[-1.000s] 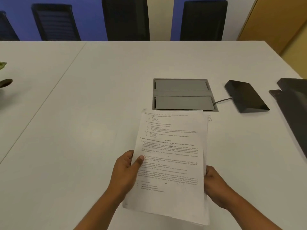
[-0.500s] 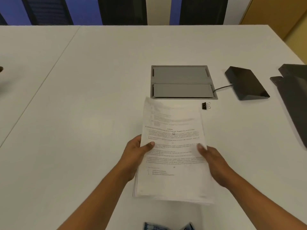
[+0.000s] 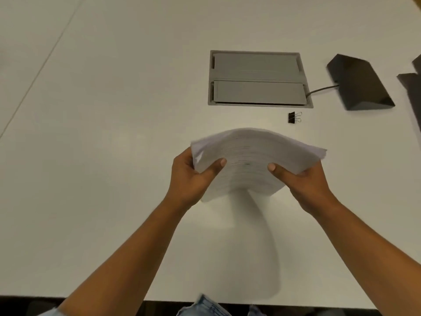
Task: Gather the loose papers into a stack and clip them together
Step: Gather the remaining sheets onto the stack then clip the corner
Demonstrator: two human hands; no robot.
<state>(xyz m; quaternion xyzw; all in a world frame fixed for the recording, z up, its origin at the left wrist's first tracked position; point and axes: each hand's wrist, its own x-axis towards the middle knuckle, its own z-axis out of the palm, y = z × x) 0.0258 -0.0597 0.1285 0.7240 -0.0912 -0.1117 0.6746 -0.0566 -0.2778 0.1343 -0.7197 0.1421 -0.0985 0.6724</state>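
I hold a stack of white printed papers (image 3: 250,153) upright above the white table (image 3: 114,156), its top bowed and its lower edge near the tabletop. My left hand (image 3: 193,176) grips the stack's left side, thumb on the near face. My right hand (image 3: 303,181) grips the right side the same way. A small black binder clip (image 3: 293,117) lies on the table beyond the stack, a little to the right, untouched by either hand.
A grey cable hatch (image 3: 257,78) is set into the table behind the clip. A black wedge-shaped device (image 3: 357,85) with a cable sits to its right, and dark objects (image 3: 412,94) lie at the far right edge. The table's near edge runs just below my forearms.
The stack lay flat under both hands; now it is lifted and stood on edge between them. The view has tilted further down.
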